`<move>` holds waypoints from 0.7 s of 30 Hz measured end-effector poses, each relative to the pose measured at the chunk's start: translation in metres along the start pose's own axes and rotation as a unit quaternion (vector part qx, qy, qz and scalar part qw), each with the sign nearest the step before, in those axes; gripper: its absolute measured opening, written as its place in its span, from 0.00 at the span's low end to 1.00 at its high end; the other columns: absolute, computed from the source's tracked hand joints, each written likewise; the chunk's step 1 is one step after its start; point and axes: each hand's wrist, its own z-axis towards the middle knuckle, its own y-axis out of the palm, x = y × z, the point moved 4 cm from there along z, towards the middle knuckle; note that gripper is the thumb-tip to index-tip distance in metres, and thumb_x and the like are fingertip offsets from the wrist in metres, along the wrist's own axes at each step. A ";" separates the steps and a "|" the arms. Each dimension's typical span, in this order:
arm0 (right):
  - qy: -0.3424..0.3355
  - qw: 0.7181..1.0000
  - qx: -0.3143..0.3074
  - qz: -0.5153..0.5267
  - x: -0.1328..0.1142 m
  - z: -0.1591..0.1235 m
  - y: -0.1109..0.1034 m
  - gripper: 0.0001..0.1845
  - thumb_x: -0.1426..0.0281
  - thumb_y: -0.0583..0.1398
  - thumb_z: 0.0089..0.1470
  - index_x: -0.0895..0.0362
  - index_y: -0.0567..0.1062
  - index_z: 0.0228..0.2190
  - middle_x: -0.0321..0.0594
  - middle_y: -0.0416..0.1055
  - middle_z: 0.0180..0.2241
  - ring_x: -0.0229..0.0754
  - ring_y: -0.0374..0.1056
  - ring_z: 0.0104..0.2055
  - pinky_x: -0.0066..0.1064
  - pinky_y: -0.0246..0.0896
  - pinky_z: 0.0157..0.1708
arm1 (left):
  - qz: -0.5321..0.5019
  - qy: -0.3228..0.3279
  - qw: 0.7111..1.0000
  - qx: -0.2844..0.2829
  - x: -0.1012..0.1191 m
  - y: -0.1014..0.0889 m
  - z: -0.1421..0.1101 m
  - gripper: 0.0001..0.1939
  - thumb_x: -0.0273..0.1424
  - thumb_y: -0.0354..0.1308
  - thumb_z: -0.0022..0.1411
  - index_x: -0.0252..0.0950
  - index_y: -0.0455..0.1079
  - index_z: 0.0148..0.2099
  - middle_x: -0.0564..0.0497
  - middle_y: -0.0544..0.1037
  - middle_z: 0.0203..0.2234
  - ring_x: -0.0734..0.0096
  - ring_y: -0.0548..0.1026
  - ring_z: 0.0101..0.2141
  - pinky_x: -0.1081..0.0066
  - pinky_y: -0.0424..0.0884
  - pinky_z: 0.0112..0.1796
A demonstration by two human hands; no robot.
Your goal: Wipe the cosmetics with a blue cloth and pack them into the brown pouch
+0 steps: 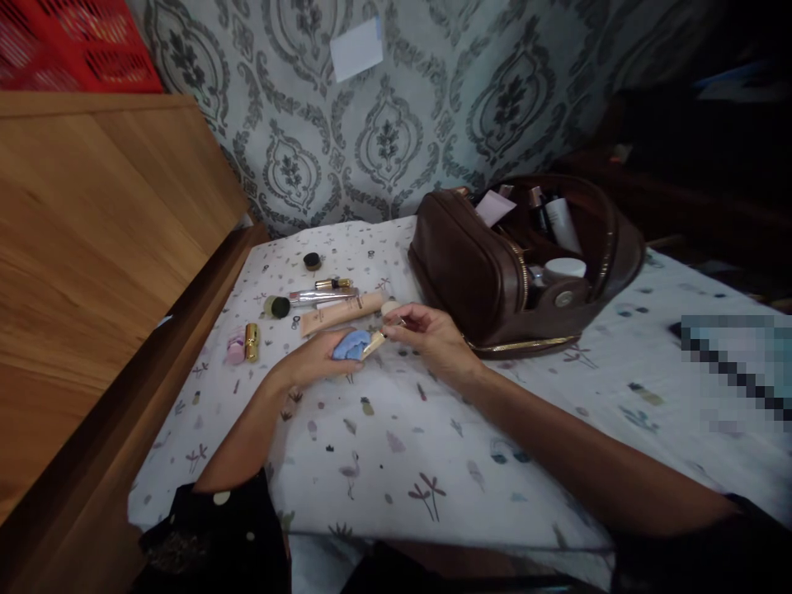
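My left hand [309, 360] is closed around a crumpled blue cloth [352, 346], from which a slim gold cosmetic tube [374, 343] sticks out. At the tube's far end my right hand [436, 337] pinches with thumb and fingertips; the exact grip is too small to make out. Just behind the hands lies a peach squeeze tube [343, 313]. Beyond it are a silver tube [318, 296] and a small black-and-gold tube [332, 284]. A pale round item [391, 308] is partly hidden behind my right fingers.
A brown leather cosmetic bag [470, 268] stands unzipped at the right, filled with bottles and tubes. Leftward lie a black-lidded jar [278, 308], a black round lid [312, 261], a gold lipstick [251, 341] and a lilac container [236, 346]. A wooden panel [111, 214] borders the left.
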 end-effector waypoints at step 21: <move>0.146 0.976 -0.114 0.111 0.002 -0.018 0.024 0.26 0.49 0.71 0.39 0.55 0.69 0.27 0.33 0.73 0.21 0.39 0.70 0.25 0.34 0.69 0.32 | -0.043 -0.009 0.974 0.220 0.006 0.010 0.004 0.26 0.52 0.46 0.68 0.35 0.69 0.34 0.51 0.73 0.27 0.66 0.72 0.32 0.67 0.70 0.37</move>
